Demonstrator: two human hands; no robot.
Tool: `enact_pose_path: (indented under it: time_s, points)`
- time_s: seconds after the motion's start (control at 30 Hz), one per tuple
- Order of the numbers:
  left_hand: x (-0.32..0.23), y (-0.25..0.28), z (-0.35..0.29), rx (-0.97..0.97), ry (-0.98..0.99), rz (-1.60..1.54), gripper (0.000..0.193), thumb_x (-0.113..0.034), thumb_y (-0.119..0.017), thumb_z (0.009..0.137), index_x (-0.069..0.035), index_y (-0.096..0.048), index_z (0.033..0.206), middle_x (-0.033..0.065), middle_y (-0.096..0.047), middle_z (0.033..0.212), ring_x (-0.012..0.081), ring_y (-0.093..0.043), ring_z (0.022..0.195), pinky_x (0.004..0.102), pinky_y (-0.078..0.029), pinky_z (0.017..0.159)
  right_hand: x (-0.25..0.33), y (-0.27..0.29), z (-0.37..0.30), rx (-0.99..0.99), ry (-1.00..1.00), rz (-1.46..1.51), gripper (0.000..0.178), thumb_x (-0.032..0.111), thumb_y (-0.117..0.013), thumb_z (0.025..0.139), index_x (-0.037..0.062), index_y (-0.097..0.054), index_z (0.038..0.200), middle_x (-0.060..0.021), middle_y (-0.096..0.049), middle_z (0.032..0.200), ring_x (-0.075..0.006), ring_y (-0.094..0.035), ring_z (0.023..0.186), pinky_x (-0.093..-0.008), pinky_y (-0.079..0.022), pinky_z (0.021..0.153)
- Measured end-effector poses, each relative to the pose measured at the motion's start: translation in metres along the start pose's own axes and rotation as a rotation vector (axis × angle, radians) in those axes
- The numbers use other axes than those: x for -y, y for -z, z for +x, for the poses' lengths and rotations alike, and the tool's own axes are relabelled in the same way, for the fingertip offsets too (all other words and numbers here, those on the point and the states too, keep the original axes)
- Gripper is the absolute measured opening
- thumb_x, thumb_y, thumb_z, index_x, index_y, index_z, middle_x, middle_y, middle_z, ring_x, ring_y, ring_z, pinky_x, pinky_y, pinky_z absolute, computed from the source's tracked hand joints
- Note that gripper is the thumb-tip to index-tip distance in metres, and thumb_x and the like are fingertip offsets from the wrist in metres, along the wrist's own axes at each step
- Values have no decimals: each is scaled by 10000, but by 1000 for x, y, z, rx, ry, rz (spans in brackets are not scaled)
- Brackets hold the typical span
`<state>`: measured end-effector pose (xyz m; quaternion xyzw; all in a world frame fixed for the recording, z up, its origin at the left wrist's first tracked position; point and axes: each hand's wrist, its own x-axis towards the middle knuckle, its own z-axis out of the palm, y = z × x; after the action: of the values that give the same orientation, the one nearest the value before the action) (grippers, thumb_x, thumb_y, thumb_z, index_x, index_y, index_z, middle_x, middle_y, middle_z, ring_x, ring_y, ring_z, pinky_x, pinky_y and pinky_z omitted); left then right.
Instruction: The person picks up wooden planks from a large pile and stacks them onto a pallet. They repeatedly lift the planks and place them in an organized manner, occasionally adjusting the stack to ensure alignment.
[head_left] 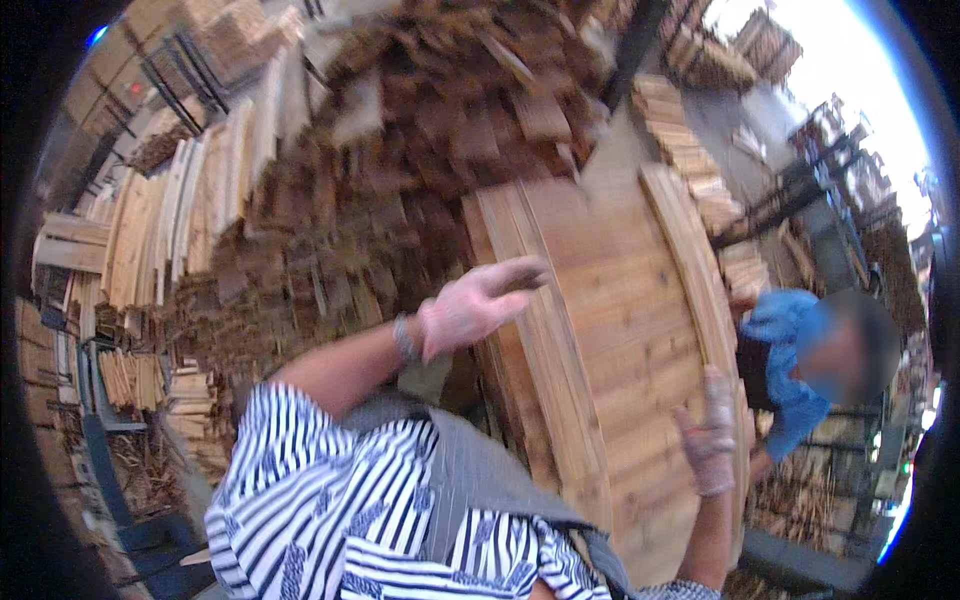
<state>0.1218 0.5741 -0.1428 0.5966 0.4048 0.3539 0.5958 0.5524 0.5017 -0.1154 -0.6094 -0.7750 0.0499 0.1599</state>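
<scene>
A wide layer of pale planks (625, 320) lies in front of me, with a long board (560, 370) along its left side and another long board (688, 260) along its right. Over the left board, my left hand (475, 308) reaches out in a thin whitish glove with dark fingertips, fingers stretched and thumb apart. My right hand (708, 440), gloved too, is beside the right edge of the planks with its fingers extended and thumb spread. Nothing shows in either hand. Blur hides whether either one touches the wood.
A big heap of stacked boards (440, 130) rises beyond and to the left. Upright planks (205, 210) lean farther left. A co-worker in a blue shirt (785, 320) stands at the right side of the planks. More timber piles (690, 150) and metal frames (115, 460) surround the place.
</scene>
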Motion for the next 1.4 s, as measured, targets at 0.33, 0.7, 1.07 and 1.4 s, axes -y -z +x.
enact_pose_path:
  time_s: [0.33,0.7,1.07,1.4]
  points:
    - [118,219,-161,-1434,-102,-873,611,-71,-614,1004,-9,-351,1551,119,-454,1527,225,-435,1395,340,-313,1194,303,-89,169,185,512,607,439,167,-729,874,28,-665,1285,-169,-670,1299,-328,-629,1219,-406,-458,1097]
    - [149,522,-431,-1768,-434,-1073,1013,-722,-638,848,-143,-289,1602,130,-365,1615,319,-398,1431,485,-271,1215,652,-213,259,905,527,1106,685,328,-664,972,-17,-411,1508,-181,-557,1451,-271,-534,1332,-353,-405,1126]
    - [115,541,-382,-1623,-473,-1251,437,-359,-448,1035,-67,-629,1305,103,-687,1267,285,-665,1132,466,-532,978,952,-381,338,899,191,608,1127,768,-520,890,40,-78,1628,-293,-62,1667,-411,-167,1543,-420,-222,1262]
    - [121,543,-341,-1843,-431,-1235,504,-415,-527,1006,-27,-604,1317,154,-660,1273,321,-633,1140,460,-505,987,981,-383,333,910,-23,521,1090,504,-728,876,90,-67,1637,-310,-188,1617,-339,-463,1367,-429,-511,1042]
